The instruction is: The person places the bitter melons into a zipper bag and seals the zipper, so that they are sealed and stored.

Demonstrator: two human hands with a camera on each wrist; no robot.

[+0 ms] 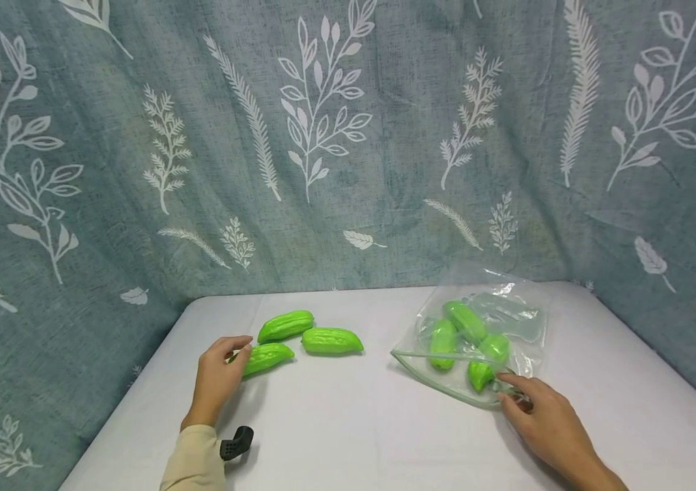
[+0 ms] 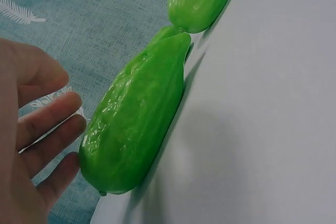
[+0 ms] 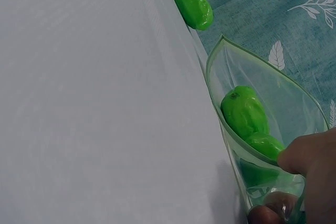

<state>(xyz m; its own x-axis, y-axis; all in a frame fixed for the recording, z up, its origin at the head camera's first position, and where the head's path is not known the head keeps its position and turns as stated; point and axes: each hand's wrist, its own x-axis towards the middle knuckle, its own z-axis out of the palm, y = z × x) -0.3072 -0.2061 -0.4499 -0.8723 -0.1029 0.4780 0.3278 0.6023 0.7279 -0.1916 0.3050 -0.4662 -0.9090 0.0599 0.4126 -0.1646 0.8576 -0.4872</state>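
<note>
My left hand (image 1: pixel 219 375) is at the near end of a bright green bitter melon (image 1: pixel 267 359) on the table's left side. In the left wrist view, its fingers (image 2: pixel 52 121) are loosely bent beside the melon's blunt end, touching or nearly touching it, not wrapped around it. Two more bitter melons lie just beyond, one at the back (image 1: pixel 285 326) and one to the right (image 1: pixel 332 341). On the right, my right hand (image 1: pixel 547 419) pinches the corner of a clear zip bag's green-edged mouth (image 3: pixel 262 157). The mouth gapes, and several bitter melons (image 3: pixel 244 113) lie inside.
A white cloth covers the table (image 1: pixel 336 423). Behind and beside it hangs a teal curtain (image 1: pixel 397 204) with white leaf prints. A black device (image 1: pixel 237 443) sits at the left wrist, by the beige sleeve (image 1: pixel 196 458).
</note>
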